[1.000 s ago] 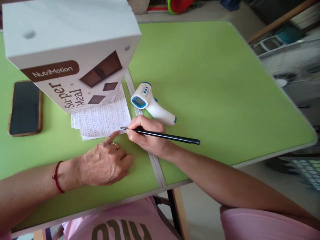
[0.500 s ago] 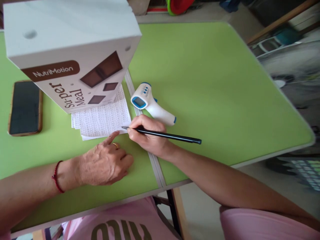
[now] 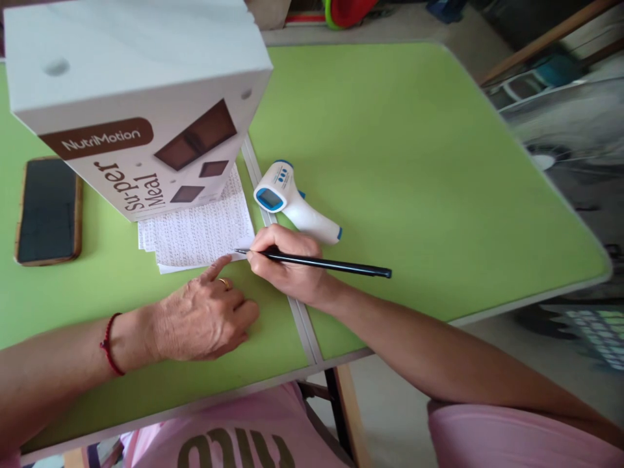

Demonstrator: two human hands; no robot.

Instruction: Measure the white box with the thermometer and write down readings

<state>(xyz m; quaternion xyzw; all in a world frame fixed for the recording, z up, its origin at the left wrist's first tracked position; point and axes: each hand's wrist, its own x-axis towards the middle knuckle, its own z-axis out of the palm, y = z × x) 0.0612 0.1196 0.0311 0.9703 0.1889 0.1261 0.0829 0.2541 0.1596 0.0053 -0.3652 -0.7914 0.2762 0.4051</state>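
Note:
A black pen (image 3: 336, 264) is pinched in my right hand (image 3: 287, 260), its tip on the lower right corner of a sheet of paper (image 3: 202, 237). Dense rows of handwriting cover the sheet, and more paper shows beneath its left edge. My left hand (image 3: 202, 318) rests on the table, its index fingertip touching the sheet's lower edge close to the pen tip. The other fingers curl loosely, with nothing seen in them. Just beyond my right hand lies a white and blue infrared thermometer (image 3: 287, 198). The far part of the paper is hidden behind a tall white box (image 3: 146, 97).
A phone in a brown case (image 3: 49, 211) lies left of the box, screen up and dark. The green table (image 3: 414, 182) has a metal seam (image 3: 305, 331) running past my right hand. A fan (image 3: 546, 156) stands beyond the table's right edge.
The view has shifted very slightly. The pen tip stays at nearly the same place on the paper, and both hands hold their positions.

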